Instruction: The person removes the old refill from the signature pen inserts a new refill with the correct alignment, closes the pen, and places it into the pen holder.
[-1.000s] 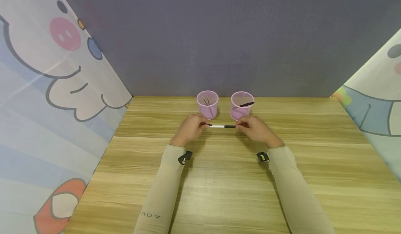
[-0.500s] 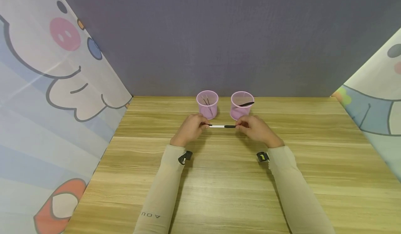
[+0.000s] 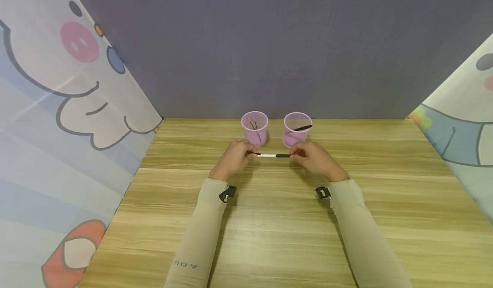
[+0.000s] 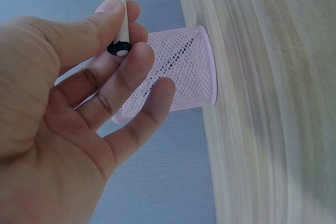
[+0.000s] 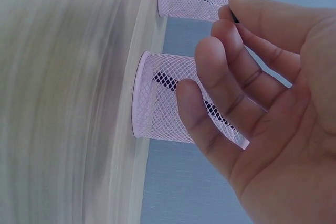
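- Head view: the left hand point(image 3: 233, 157) and the right hand point(image 3: 316, 160) each pinch one end of a pen point(image 3: 267, 155), which lies level between them, in front of two pink cups. Next to the earlier head pictures, I see no real shift in hands, pen or cups, so the two-handed hold looks steady and the pen whole. Its middle is white, its right part black. Thin sticks point(image 3: 256, 129) lean in the left cup point(image 3: 256, 140), a black stick point(image 3: 303, 129) in the right cup point(image 3: 294, 140).
- Left wrist view: thumb and forefinger grip the white barrel near its end, which has a black band around a pale tip; a dark sliver beside it may be a clip. The other fingers curve loosely.
- Right wrist view: thumb and forefinger pinch the pen's dark end; the remaining fingers are bent, near the mesh right cup.
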`<state>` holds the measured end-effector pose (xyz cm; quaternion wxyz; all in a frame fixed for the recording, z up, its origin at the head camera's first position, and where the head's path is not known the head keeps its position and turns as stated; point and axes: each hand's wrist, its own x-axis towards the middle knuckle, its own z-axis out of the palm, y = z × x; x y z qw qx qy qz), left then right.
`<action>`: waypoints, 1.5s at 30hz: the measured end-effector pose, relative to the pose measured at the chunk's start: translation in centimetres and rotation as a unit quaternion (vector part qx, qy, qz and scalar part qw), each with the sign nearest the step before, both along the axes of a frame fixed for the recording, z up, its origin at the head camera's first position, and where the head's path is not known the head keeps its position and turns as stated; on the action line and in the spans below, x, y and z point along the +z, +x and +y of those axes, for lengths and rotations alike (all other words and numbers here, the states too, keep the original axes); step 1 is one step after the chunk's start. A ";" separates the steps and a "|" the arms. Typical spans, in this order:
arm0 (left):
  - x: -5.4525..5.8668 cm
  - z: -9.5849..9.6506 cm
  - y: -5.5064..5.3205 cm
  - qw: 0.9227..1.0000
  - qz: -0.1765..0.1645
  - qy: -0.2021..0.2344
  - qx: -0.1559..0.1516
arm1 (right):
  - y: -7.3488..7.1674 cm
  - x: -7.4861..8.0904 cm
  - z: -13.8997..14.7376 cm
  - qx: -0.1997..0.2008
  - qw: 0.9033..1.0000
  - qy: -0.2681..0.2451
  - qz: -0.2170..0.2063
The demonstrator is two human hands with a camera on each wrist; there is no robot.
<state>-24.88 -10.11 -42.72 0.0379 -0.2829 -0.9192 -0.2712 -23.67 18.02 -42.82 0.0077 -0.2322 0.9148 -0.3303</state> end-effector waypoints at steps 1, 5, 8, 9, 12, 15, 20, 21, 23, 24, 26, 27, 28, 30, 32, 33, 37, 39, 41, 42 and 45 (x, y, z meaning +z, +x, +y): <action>0.0 0.0 0.0 1.000 0.000 0.001 0.000 | 0.0 0.0 0.0 0.001 1.000 0.000 0.001; 0.0 0.0 0.0 1.000 0.001 0.005 -0.001 | 0.0 -0.1 0.0 0.001 1.000 -0.002 0.005; -0.1 -0.1 -0.1 1.000 0.004 0.006 -0.003 | -0.1 -0.1 0.0 0.002 1.000 -0.004 0.007; -0.2 -0.1 -0.1 1.000 0.004 0.005 -0.004 | -0.1 -0.2 0.0 0.003 1.000 -0.005 0.007; -0.1 -0.1 -0.1 1.000 0.004 0.002 -0.005 | 0.0 -0.1 0.0 0.004 1.000 -0.006 0.008; 0.0 -0.1 -0.1 1.000 0.004 -0.001 -0.006 | 0.0 -0.1 0.0 0.004 1.000 -0.008 0.006; 0.0 0.0 0.0 1.000 0.001 0.000 -0.008 | 0.1 0.1 0.0 0.001 1.000 -0.010 0.003; 0.0 0.0 0.0 1.000 0.001 0.001 -0.008 | 0.1 0.0 0.0 0.001 1.000 -0.009 0.003; 0.0 0.0 0.0 1.000 0.000 0.002 -0.009 | 0.1 0.0 0.0 0.000 1.000 -0.007 0.001; 0.0 0.0 0.0 1.000 -0.001 0.002 -0.009 | 0.1 0.0 0.0 0.000 1.000 -0.007 0.000; 0.0 -0.1 0.0 1.000 -0.001 0.003 -0.009 | 0.0 0.0 0.0 0.000 1.000 -0.004 0.000; -0.1 -0.1 -0.1 1.000 -0.001 0.004 -0.010 | 0.0 0.0 0.0 0.000 1.000 -0.003 0.000; -0.1 -0.1 0.0 1.000 -0.001 0.005 -0.010 | 0.1 0.0 -0.1 0.000 1.000 -0.003 0.000; 0.0 -0.1 0.0 1.000 -0.001 0.005 -0.010 | 0.1 0.0 -0.1 -0.001 1.000 -0.002 0.000; 0.0 -0.1 0.0 1.000 -0.001 0.005 -0.009 | 0.1 0.0 -0.1 -0.001 1.000 -0.001 0.000; 0.0 -0.1 0.0 1.000 0.000 0.004 -0.009 | 0.1 0.0 -0.1 -0.002 1.000 -0.001 0.000; 0.0 -0.1 0.0 1.000 0.001 0.000 -0.009 | 0.1 0.0 -0.2 -0.003 1.000 -0.001 -0.001; 0.0 -0.1 0.0 1.000 0.001 -0.001 -0.009 | 0.1 0.1 -0.2 -0.003 1.000 0.000 -0.002; 0.0 -0.1 0.0 1.000 0.001 -0.002 -0.010 | 0.1 0.1 -0.2 -0.005 1.000 0.000 -0.003; 0.0 -0.1 0.0 1.000 0.000 -0.002 -0.010 | 0.1 0.1 -0.2 -0.005 1.000 -0.001 -0.003; -0.1 -0.1 0.0 1.000 0.001 -0.002 -0.010 | 0.1 0.2 -0.2 -0.004 1.000 -0.002 -0.004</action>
